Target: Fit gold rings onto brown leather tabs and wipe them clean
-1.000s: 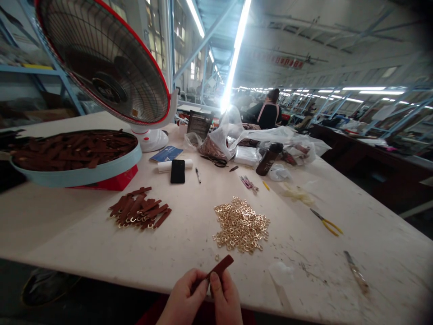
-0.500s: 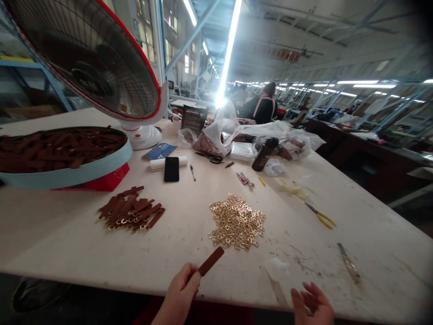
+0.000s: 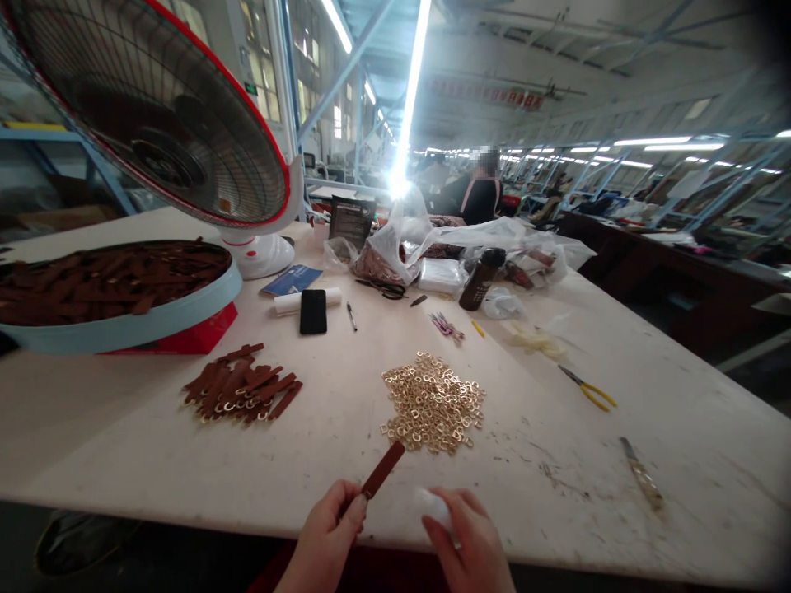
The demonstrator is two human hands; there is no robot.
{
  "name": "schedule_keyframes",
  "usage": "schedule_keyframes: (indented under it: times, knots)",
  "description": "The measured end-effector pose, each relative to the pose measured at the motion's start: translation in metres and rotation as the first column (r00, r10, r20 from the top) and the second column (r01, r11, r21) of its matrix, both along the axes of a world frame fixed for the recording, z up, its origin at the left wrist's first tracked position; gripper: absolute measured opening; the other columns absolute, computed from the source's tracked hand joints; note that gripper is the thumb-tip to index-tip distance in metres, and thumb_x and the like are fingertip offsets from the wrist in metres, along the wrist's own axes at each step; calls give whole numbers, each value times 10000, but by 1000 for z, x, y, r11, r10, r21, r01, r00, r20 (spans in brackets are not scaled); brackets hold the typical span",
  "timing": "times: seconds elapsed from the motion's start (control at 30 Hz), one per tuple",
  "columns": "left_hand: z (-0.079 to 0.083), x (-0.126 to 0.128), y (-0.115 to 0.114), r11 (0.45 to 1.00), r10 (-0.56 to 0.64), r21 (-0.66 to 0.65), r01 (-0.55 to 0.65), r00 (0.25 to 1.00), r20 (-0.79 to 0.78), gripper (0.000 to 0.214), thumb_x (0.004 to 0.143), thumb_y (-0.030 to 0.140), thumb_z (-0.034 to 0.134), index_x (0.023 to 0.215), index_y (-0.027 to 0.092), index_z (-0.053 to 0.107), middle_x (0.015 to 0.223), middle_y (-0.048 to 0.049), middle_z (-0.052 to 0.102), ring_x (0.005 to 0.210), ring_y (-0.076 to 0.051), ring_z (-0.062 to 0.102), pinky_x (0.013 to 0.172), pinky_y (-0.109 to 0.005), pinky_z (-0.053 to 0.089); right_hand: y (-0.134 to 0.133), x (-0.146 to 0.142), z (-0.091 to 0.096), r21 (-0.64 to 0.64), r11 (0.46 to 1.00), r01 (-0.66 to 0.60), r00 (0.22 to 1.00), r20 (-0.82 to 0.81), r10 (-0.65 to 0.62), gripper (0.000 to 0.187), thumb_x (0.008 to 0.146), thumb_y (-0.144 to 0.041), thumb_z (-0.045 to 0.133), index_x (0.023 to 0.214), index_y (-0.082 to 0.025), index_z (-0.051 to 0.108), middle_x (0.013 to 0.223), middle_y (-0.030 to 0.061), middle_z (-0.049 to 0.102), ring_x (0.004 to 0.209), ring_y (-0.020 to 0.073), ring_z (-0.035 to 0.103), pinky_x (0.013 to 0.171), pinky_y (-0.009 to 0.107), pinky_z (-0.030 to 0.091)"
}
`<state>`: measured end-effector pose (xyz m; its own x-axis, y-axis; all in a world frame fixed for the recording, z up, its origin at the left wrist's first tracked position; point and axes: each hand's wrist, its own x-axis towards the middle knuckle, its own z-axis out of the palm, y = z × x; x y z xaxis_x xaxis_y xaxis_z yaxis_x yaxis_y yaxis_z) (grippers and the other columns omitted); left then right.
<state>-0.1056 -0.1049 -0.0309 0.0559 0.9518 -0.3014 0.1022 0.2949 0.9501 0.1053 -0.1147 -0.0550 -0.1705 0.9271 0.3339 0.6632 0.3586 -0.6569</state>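
My left hand (image 3: 327, 535) pinches one end of a brown leather strap (image 3: 381, 469), which sticks up and to the right above the table's near edge. My right hand (image 3: 470, 539) sits just right of it, fingers curled over a small whitish piece (image 3: 432, 504) on the table; I cannot tell what that piece is. A heap of small gold rings (image 3: 432, 403) lies just beyond both hands. Left of it lies a pile of brown straps with rings fitted (image 3: 241, 391).
A round light-blue tray (image 3: 142, 323) full of brown straps stands at the left on a red box, under a red-rimmed fan (image 3: 154, 107). A black phone (image 3: 312, 311), a dark bottle (image 3: 480, 280), plastic bags, yellow-handled pliers (image 3: 587, 389) and a metal tool (image 3: 641, 476) lie further off. A person sits at the far end.
My right hand left the strap, swung out to the right, then came back and closed over the whitish piece. The left hand kept the strap.
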Motion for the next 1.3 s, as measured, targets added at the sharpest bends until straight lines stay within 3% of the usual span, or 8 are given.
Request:
schedule_keyframes:
  times: [0.07,0.13,0.37,0.67,0.93,1.1,1.2,1.3]
  knots:
    - [-1,-1,0,999,-19,29,20,999,-37,342,741,506,481,731,167,529,592,23,456,571,-158,399,545,-259,325,-1,-16,14,-21,991,-134,986,101,135,196,836,-252,463,1026,-237,510,830,23,607,769,169,534,678,267,425]
    - [1,-2,-2,997,-29,65,34,997,-67,327,762,487,476,752,168,547,625,6,500,597,-170,426,563,-265,341,1,-24,24,-16,983,-181,965,191,181,192,821,-219,481,1011,-236,504,816,12,617,748,183,508,656,281,387]
    - [14,-3,-11,985,-14,170,33,993,-115,267,819,419,441,776,179,548,727,-27,564,702,-202,492,651,-281,381,13,-29,37,102,970,-220,913,372,168,272,769,-169,541,1032,-235,513,812,-14,630,719,193,471,647,301,277]
    - [2,-1,-10,985,5,169,29,979,-203,241,836,386,411,780,187,535,775,-41,577,748,-216,508,698,-303,377,21,-42,57,270,926,-264,766,642,31,344,586,-202,750,869,-223,555,652,-36,587,618,173,444,606,314,219]
    - [-1,1,-3,998,27,49,-26,999,-27,261,776,422,443,696,184,513,619,9,504,607,-179,448,587,-269,354,26,-46,60,284,909,-305,707,707,16,385,548,-208,767,878,-207,569,631,-20,589,603,183,460,610,329,234]
    - [-5,1,-3,996,54,68,-54,999,-3,267,746,431,522,679,173,538,608,8,508,614,-167,444,590,-262,335,23,-49,59,186,941,-284,690,721,66,273,607,-138,681,859,-190,591,631,15,611,588,215,506,581,345,288]
    - [-9,2,0,983,104,-176,-59,962,254,408,636,570,599,648,183,471,499,63,404,468,-106,342,479,-228,262,21,-43,60,-59,982,-180,824,536,184,116,719,-170,591,822,-224,587,691,12,638,664,215,552,585,317,369]
    - [-10,2,2,952,142,-307,-12,903,405,514,538,637,647,612,186,414,501,73,391,442,-72,310,448,-200,234,19,-32,53,-263,957,-125,948,253,193,181,814,-292,499,963,-228,581,828,26,658,772,188,590,659,281,456]
